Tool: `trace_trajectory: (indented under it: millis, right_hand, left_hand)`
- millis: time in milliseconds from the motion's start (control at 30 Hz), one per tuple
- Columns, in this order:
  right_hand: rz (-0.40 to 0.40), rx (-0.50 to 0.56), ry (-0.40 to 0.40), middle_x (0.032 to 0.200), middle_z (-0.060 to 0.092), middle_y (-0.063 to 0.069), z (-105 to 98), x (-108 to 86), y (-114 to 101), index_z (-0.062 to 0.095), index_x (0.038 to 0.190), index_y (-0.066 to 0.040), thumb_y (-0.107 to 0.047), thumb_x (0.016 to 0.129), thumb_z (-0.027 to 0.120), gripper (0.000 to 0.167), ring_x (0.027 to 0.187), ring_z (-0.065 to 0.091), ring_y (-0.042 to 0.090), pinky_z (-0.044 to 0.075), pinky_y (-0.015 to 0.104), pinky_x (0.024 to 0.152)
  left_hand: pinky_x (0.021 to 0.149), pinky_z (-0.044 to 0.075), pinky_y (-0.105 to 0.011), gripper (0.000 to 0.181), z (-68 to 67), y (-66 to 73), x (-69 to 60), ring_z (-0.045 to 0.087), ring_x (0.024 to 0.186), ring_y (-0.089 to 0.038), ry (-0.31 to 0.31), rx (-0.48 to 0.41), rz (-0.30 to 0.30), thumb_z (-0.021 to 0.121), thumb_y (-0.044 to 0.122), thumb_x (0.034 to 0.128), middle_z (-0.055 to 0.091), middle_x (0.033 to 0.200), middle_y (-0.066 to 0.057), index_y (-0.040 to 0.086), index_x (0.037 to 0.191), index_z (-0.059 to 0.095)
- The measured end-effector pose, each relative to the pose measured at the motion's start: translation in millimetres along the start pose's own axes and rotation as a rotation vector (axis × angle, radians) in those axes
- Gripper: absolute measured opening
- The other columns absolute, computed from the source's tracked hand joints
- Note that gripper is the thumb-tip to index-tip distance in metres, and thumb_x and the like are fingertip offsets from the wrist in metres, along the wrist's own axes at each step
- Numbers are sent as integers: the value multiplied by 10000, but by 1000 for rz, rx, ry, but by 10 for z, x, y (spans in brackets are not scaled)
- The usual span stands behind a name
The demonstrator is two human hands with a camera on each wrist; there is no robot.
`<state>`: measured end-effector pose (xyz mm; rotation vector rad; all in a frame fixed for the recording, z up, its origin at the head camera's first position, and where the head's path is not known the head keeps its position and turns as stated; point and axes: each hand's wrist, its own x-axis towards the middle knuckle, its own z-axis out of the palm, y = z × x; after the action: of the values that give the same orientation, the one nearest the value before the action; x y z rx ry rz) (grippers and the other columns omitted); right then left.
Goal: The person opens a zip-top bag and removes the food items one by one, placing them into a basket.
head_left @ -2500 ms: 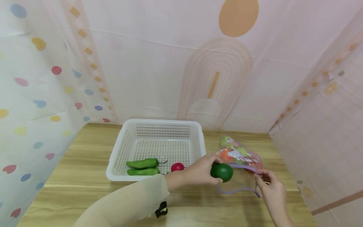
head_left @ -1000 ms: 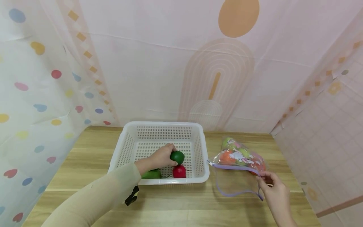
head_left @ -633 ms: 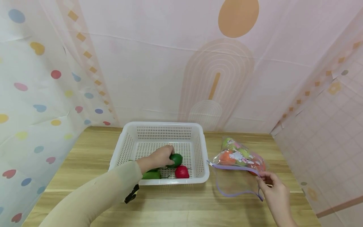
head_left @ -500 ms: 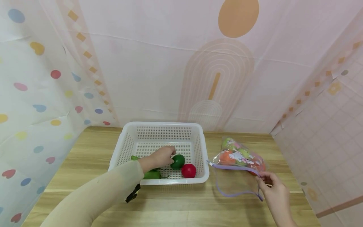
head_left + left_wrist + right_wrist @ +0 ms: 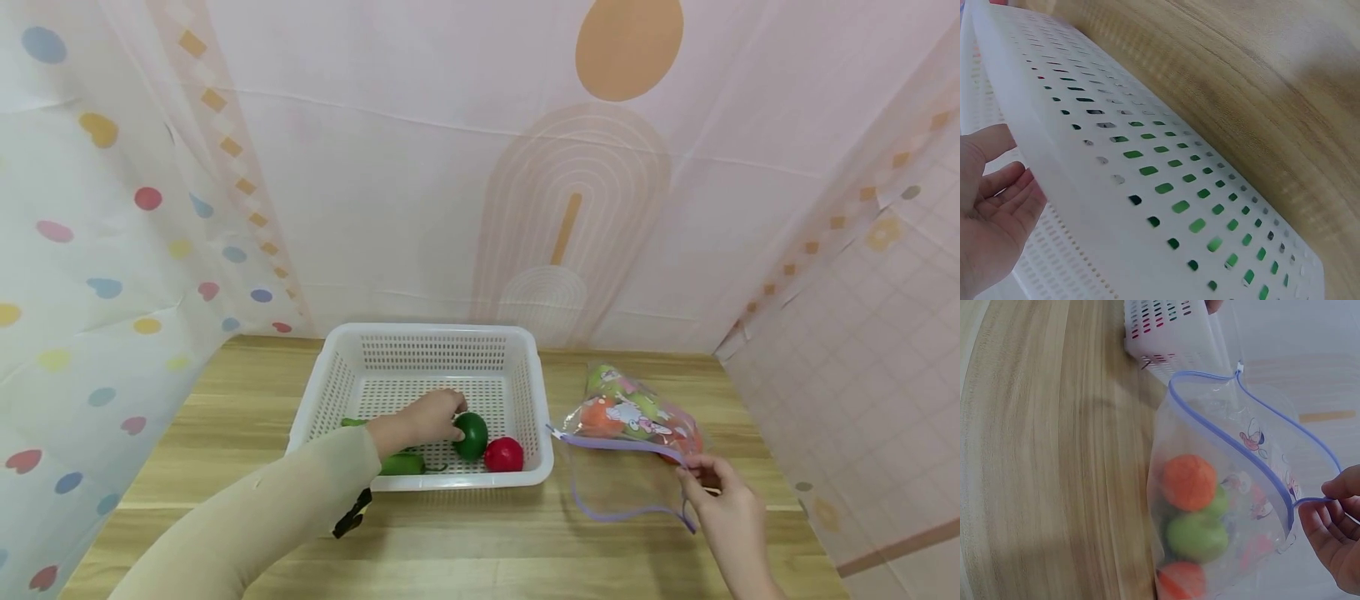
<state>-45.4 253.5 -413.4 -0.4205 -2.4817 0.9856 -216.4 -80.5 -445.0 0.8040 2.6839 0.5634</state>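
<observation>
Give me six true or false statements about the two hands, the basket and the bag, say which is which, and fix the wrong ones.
1. The left hand reaches into the white basket. True.
2. The right hand hangs free, touching nothing. False: it pinches the edge of the purple-rimmed bag.
3. The bag's mouth is sealed. False: it gapes open.
4. An orange round item lies in the bag. True.
5. The green peppers lie outside the basket. False: they lie inside it.
6. In the head view, the red item is to the right of the dark green item. True.
</observation>
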Motion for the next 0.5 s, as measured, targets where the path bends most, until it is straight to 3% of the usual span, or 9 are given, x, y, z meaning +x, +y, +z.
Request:
trace_trajectory:
  millis: [200,500]
  right_hand:
    - [17,2,-2,808,670,97,-5,-1,-9,662,925,-8,-27,784,709,149,656,514,-83,439,155,518]
    - [22,4,-18,826,670,95,-18,-2,-18,658,941,-11,-51,801,700,152,666,512,-88,437,167,528]
  left_hand:
    - [805,489,-381,399,-54,14,-27,575,917,-229,20,-53,9,738,155,789,617,1023,-130,-40,1106,593]
    - [861,477,-379,380,-91,159,-88,575,986,-250,40,-141,94,738,213,789,625,1031,-112,2,1073,599]
